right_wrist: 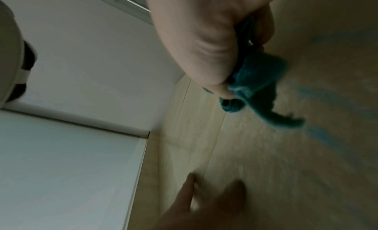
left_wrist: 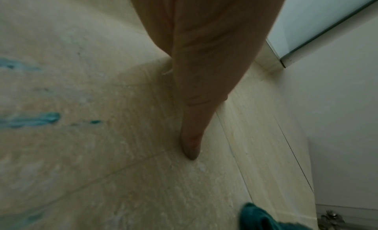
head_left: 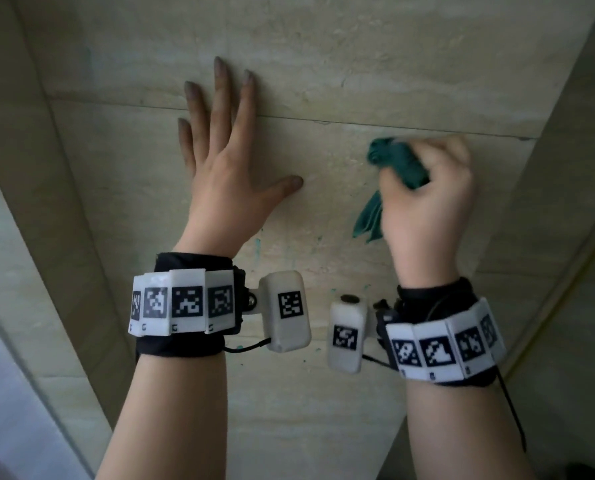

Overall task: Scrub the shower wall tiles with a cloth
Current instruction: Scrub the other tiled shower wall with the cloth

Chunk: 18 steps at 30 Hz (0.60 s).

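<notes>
Scrubbing is under way: the right hand [head_left: 427,199] is clenching a bunched green cloth [head_left: 398,164] and pressing it to the wall [head_left: 358,64] just below a grout line [head_left: 323,119], its outline smeared in the head view as if mid-stroke. A loose tail of the cloth is hanging below the thumb. The left hand [head_left: 219,161] is lying flat on the tile beside it, fingers spread and straight, holding nothing, seemingly bracing.

Teal streaks [left_wrist: 34,120] are showing on the tile lower down, below both wrists, and more blurred ones are showing beside the cloth in the right wrist view. Whether they are cleaner or dye I cannot tell.

What worries me: the cloth is wadded small, so only a little of it is meeting the tile, and knuckles could be scraping the stone instead. The dangling tail could be dragging the teal marks around, not lifting them. If the tile is wet, the bracing palm could be sliding. The lower streaks could easily be getting missed.
</notes>
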### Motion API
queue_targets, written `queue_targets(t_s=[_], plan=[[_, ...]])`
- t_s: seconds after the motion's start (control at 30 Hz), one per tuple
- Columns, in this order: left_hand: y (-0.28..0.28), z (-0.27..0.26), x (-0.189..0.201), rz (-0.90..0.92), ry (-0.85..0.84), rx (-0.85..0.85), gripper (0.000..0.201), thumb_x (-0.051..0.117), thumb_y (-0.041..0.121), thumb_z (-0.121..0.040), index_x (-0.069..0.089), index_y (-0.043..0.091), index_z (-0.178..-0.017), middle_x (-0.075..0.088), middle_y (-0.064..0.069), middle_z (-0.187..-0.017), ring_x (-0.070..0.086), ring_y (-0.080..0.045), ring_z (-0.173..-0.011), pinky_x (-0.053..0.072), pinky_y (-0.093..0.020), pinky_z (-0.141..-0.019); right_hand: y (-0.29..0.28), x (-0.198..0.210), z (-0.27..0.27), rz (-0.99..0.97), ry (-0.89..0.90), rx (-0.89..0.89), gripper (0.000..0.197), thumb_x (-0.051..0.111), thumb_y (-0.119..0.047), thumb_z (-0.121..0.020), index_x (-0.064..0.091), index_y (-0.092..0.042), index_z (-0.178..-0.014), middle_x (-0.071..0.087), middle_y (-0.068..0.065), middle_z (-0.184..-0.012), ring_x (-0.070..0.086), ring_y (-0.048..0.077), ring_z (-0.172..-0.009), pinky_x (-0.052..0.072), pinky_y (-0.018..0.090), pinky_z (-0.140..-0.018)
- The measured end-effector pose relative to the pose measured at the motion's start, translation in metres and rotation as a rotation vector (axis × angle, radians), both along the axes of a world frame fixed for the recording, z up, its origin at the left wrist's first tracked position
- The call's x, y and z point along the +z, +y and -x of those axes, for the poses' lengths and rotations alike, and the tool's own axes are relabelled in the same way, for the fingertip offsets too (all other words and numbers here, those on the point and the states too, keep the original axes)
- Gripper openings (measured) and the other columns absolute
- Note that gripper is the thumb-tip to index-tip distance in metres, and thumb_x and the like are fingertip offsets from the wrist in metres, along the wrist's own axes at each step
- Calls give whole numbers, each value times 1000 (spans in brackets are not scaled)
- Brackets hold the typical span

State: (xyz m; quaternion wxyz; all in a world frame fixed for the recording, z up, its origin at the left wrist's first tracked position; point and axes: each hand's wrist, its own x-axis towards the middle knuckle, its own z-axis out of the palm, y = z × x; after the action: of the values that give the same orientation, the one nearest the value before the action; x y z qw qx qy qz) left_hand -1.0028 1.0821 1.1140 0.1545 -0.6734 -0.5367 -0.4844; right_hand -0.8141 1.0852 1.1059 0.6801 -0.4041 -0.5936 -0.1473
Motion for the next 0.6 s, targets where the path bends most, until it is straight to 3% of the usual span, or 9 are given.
queue_targets(t_s=[0.13, 0.3, 0.4, 0.43, 0.5, 0.6], plan=[[0, -1, 0, 1, 6, 0, 110, 73, 45, -77, 0, 17, -154, -13, -11, -160, -19, -37, -144, -14, -46, -114, -6, -19, 9, 164, -201, 192, 18, 69, -2, -77, 73, -6, -94, 57, -2, -88, 55, 9, -76, 44, 16, -66], [-1, -1, 0, 8, 10, -5, 112, 74, 44, -76, -1, 16, -154, -14, -12, -160, -21, -37, -143, -16, -44, -113, -1, -6, -10, 16, 76, -12, 19, 66, -6, -77, 72, -2, -94, 63, 11, -94, 56, 12, -80, 39, 9, -69], [-1, -1, 0, 2, 11, -7, 111, 74, 45, -76, 0, 16, -154, -13, -12, -160, -20, -37, -143, -16, -44, -113, -4, -11, -1, 60, 10, 47, 16, 67, -3, -77, 72, -3, -91, 60, 8, -91, 55, 12, -78, 39, 7, -68], [-1, -1, 0, -1, 10, -6, 111, 74, 45, -76, 0, 16, -154, -13, -12, -160, -20, -38, -143, -15, -44, -113, -5, -16, 4, 150, -73, 124, 14, 68, -2, -77, 72, -5, -89, 59, 4, -89, 55, 11, -76, 42, 10, -67], [-1, -2, 0, -5, 8, -3, 110, 74, 44, -76, 1, 17, -154, -12, -12, -160, -20, -37, -143, -16, -42, -113, -9, -25, 11, 333, -207, 240, 14, 69, -1, -75, 74, -9, -85, 61, 3, -84, 58, 16, -72, 51, 31, -64], [-1, -3, -2, -12, -4, -11, 109, 74, 43, -77, 2, 17, -154, -12, -12, -160, -19, -37, -144, -15, -43, -113, -9, -25, 9, 225, -156, 134, 13, 69, -4, -76, 74, -8, -87, 64, 4, -86, 60, 19, -72, 52, 38, -62]])
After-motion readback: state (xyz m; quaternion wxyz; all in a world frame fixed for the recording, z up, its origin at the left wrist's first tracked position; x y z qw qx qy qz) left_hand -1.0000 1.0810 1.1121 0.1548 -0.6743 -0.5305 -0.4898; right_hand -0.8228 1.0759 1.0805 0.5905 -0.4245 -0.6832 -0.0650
